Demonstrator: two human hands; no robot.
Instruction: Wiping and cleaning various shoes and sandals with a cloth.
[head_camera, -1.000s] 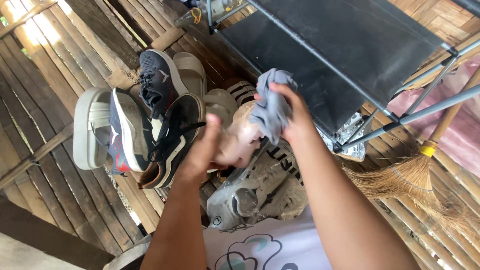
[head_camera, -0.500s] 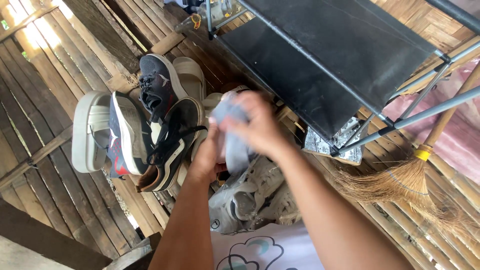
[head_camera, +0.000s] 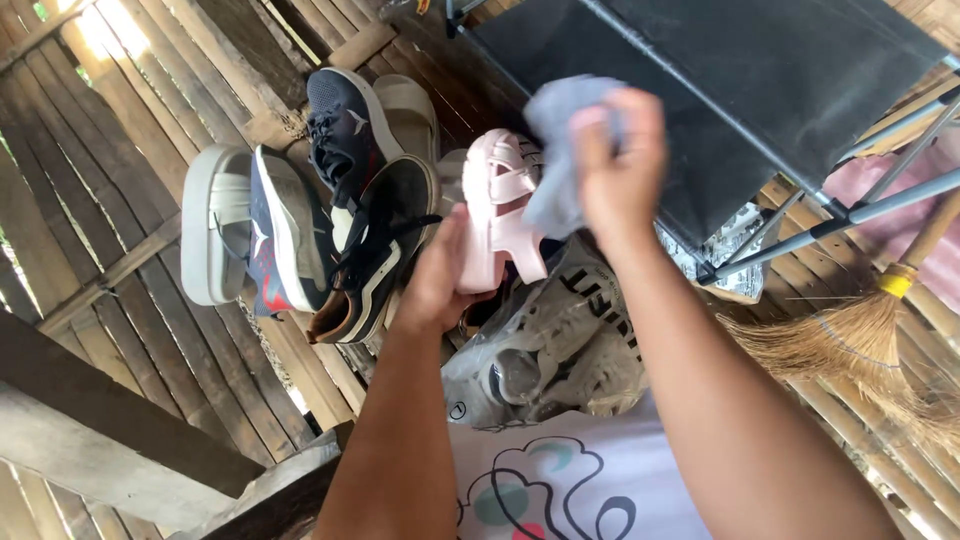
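My left hand (head_camera: 440, 275) holds a small pale pink sandal (head_camera: 500, 205) upright by its lower end, straps facing me. My right hand (head_camera: 620, 165) is closed on a crumpled grey cloth (head_camera: 560, 150), which presses against the sandal's right side near the top. Both hands are raised above a pile of shoes on a slatted bamboo floor.
Dark sneakers (head_camera: 340, 140) and a black shoe (head_camera: 385, 250) lie left of the sandal beside white-soled sandals (head_camera: 215, 235). A clear plastic bag with shoes (head_camera: 540, 350) sits below. A black folding cot (head_camera: 760, 90) stands at top right, a straw broom (head_camera: 860, 330) at right.
The pink sandal has been turned upright so its straps now show. My right hand with the grey cloth moved left over the sandal, then back up to its right side.
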